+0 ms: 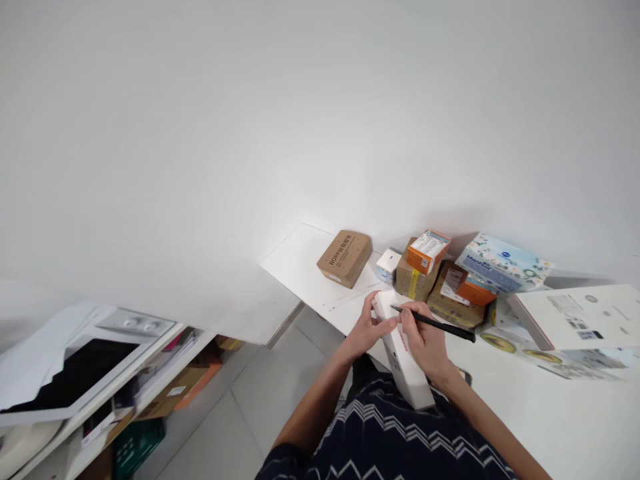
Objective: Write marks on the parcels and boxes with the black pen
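Observation:
A long white box (406, 370) lies tilted at the near edge of the white table (550, 400), its far end held up. My left hand (367, 329) grips that far end from the left side. My right hand (425, 340) rests on top of the box and holds a black pen (437, 323), whose tip touches the box near its far end. The pen's other end points right, toward the pile of cartons.
A brown carton (345, 257), a small white box (389, 263), an orange box (428, 251) on brown cartons (417, 280), a blue-patterned pack (503, 264) and a large white box (580, 317) stand behind. Shelves with a tablet (75, 373) are at lower left.

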Demonstrator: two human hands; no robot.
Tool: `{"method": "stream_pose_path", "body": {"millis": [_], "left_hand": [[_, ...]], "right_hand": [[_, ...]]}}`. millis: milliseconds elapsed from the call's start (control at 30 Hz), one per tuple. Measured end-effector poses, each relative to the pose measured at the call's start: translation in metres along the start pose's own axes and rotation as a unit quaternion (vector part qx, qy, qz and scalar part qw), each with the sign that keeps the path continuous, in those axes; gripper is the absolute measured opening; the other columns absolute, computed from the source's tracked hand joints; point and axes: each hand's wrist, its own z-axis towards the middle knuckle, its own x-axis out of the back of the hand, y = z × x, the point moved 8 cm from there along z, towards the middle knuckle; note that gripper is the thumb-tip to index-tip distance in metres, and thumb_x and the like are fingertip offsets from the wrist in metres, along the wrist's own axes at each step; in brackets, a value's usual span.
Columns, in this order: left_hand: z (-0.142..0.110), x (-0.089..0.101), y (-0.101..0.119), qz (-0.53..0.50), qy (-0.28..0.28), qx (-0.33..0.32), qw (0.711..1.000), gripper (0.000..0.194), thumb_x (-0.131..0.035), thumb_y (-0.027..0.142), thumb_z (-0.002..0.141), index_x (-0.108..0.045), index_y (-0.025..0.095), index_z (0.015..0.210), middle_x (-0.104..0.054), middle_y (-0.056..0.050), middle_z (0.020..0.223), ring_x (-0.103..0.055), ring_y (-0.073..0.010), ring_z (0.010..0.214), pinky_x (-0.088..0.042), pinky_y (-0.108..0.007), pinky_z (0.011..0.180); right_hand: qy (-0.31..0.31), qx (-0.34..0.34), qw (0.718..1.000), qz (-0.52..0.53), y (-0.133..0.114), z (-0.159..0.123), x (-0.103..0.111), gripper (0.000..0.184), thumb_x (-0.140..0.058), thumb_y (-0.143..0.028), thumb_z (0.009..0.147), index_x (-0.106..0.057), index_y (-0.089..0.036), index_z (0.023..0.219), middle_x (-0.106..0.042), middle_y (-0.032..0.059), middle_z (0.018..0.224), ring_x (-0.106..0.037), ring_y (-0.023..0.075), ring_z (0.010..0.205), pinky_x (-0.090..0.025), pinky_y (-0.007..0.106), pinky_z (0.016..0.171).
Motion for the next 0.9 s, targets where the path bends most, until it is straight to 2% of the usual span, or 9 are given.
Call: {"method": "stream_pose_path", "body": {"millis": [400, 667, 767, 833, 900], "left_hand": [[-0.001, 0.000, -0.001, -0.014, 0.011, 0.012, 1.000, 0.082, -0.075, 0.047, 0.070, -0.030, 0.028, 0.135, -0.054, -0.009, 0.120, -0.062, -0.0186, 0.088, -0.050, -0.035, 0.080], [-0.001, 0.000, 0.000, -0.014, 0.015, 0.011, 1.000, 0.081, -0.075, 0.049, 0.069, -0.031, 0.027, 0.134, -0.054, -0.008, 0.118, -0.062, -0.0164, 0.082, -0.051, -0.031, 0.073], [0.001, 0.002, -0.002, -0.001, 0.024, 0.012, 1.000, 0.081, -0.074, 0.051, 0.068, -0.032, 0.027, 0.133, -0.049, -0.009, 0.122, -0.061, -0.0155, 0.079, -0.052, -0.029, 0.067], [0.001, 0.007, -0.006, 0.012, 0.038, 0.024, 0.999, 0.080, -0.072, 0.052, 0.068, -0.032, 0.028, 0.133, -0.047, -0.009, 0.123, -0.061, -0.0161, 0.080, -0.052, -0.028, 0.064], [0.002, 0.014, -0.013, 0.021, 0.054, 0.043, 0.997, 0.079, -0.070, 0.053, 0.069, -0.032, 0.030, 0.135, -0.046, -0.009, 0.122, -0.061, -0.0176, 0.084, -0.051, -0.028, 0.062]], "right_hand": [[0.002, 0.005, 1.000, -0.006, -0.003, 0.002, 0.001, 0.019, -0.042, -0.033, 0.094, -0.054, -0.021, 0.085, -0.057, -0.0011, 0.067, -0.055, 0.0149, 0.059, -0.043, 0.028, 0.060], [0.004, -0.012, 1.000, 0.024, 0.004, 0.002, 0.001, 0.021, -0.045, -0.036, 0.093, -0.056, -0.021, 0.083, -0.058, -0.0002, 0.070, -0.055, 0.0147, 0.062, -0.044, 0.029, 0.061], [0.030, -0.072, 0.992, 0.096, 0.015, 0.001, 0.004, 0.024, -0.047, -0.041, 0.092, -0.055, -0.021, 0.081, -0.056, -0.0021, 0.063, -0.052, 0.0131, 0.056, -0.042, 0.026, 0.055], [0.047, -0.136, 0.975, 0.167, 0.032, -0.001, 0.005, 0.027, -0.047, -0.046, 0.091, -0.052, -0.021, 0.084, -0.053, -0.0043, 0.057, -0.047, 0.0117, 0.048, -0.036, 0.024, 0.046], [0.060, -0.179, 0.962, 0.197, 0.055, -0.003, 0.008, 0.031, -0.047, -0.051, 0.091, -0.051, -0.021, 0.085, -0.051, -0.0055, 0.053, -0.044, 0.0110, 0.044, -0.032, 0.022, 0.041]]}}
